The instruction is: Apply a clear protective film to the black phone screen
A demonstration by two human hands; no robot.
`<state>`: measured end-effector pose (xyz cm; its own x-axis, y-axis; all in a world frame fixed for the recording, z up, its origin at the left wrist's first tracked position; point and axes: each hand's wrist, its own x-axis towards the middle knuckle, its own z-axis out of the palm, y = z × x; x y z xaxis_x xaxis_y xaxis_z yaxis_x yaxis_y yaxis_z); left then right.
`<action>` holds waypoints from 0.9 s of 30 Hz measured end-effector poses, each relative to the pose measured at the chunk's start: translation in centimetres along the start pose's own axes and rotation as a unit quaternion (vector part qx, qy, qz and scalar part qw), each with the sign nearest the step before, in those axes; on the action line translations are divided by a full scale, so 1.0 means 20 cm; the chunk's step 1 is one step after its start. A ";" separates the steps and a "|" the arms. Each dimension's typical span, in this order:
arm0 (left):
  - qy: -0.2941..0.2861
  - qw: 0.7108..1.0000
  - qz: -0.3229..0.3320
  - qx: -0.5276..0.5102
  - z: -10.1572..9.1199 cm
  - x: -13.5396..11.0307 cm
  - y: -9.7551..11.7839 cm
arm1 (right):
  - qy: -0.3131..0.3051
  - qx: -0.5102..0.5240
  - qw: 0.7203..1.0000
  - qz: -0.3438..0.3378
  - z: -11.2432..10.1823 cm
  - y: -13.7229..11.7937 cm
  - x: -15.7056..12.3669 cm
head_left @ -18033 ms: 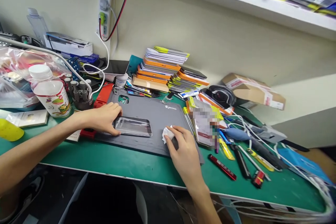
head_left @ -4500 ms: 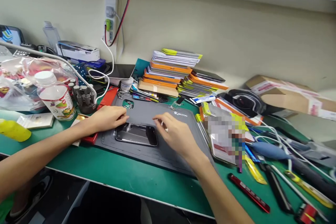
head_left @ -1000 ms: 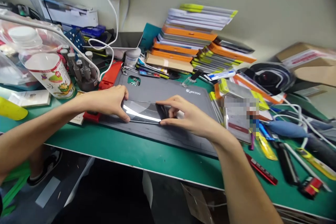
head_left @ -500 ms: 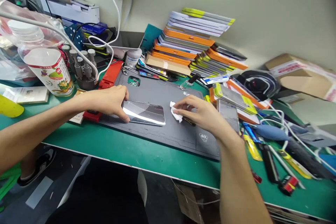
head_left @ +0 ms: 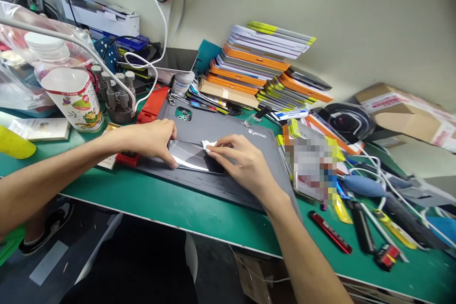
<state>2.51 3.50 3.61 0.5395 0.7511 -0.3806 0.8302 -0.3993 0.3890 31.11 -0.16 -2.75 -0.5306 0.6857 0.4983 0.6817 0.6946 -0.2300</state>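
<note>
A phone (head_left: 188, 156) is laid flat, screen up, on the grey mat (head_left: 217, 126), which is spread over the green tabletop (head_left: 171, 206). The phone's left end is gripped by its edges between the thumb and fingers of the left hand (head_left: 153, 142). A white tissue (head_left: 207, 145) is pinched in the fingertips of the right hand (head_left: 245, 161) — it is held at the far edge of the screen, toward the right end, and part of the phone is hidden by the fingers. Behind the mat, packets (head_left: 256, 64) are piled against the wall; a bottle (head_left: 80, 104) is seen at left, and a red tool (head_left: 330, 232) at right.
</note>
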 end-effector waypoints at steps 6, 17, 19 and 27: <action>-0.016 1.000 -0.010 -0.004 -0.01 0.02 -0.01 | -0.011 -0.037 0.999 -0.015 0.00 -0.02 0.01; -0.011 1.000 0.001 -0.012 0.00 0.01 -0.02 | -0.023 -0.040 0.998 -0.047 0.02 -0.09 0.03; -0.012 1.000 0.002 -0.014 -0.01 0.01 -0.02 | -0.027 -0.035 0.998 -0.038 0.02 -0.10 0.03; -0.018 1.000 0.014 -0.014 -0.01 0.02 -0.02 | -0.034 -0.028 0.998 -0.037 0.04 -0.12 0.06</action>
<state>2.25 4.05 3.46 0.5668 0.7209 -0.3988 0.8114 -0.4045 0.4219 28.46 -0.96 -2.26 -0.6125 0.6473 0.4538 0.6656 0.7319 -0.1456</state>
